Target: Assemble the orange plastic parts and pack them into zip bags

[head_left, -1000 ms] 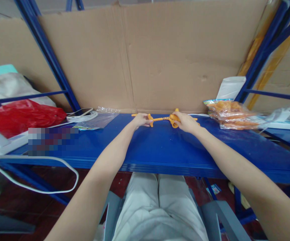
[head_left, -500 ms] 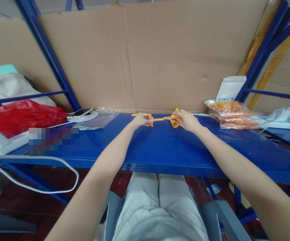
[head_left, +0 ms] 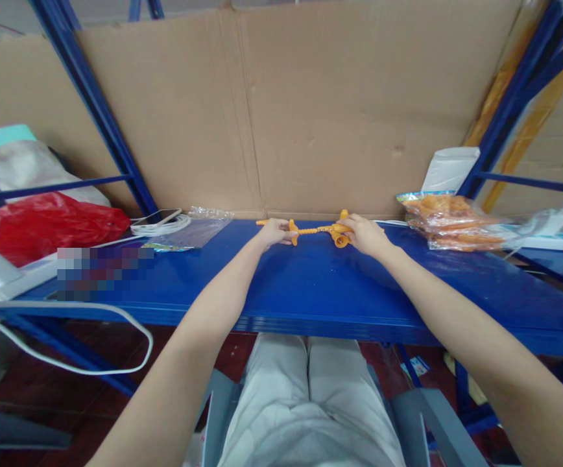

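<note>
Above the blue table, near its back edge, is an orange plastic piece with a spiral rod (head_left: 309, 231). My left hand (head_left: 275, 233) is closed round its left end, beside a small crosspiece. An orange tip shows past the far side of that hand. At the other end, my right hand (head_left: 365, 233) grips the thicker orange part, where a round hollow cup (head_left: 341, 240) faces me and a knob sticks up. My fingers hide some of the piece, and its exact kind I cannot make out.
Clear bags of orange parts (head_left: 456, 224) are stacked on the right of the blue table (head_left: 305, 292). Left lie a clear plastic bag (head_left: 189, 233), a coiled white cable (head_left: 165, 224) and a red plastic bag (head_left: 58, 224). Cardboard (head_left: 320, 117) stands behind, between blue posts.
Fingers of my right hand have shifted slightly on the thick end, and the upright knob shows a little more. My left hand keeps its place.
</note>
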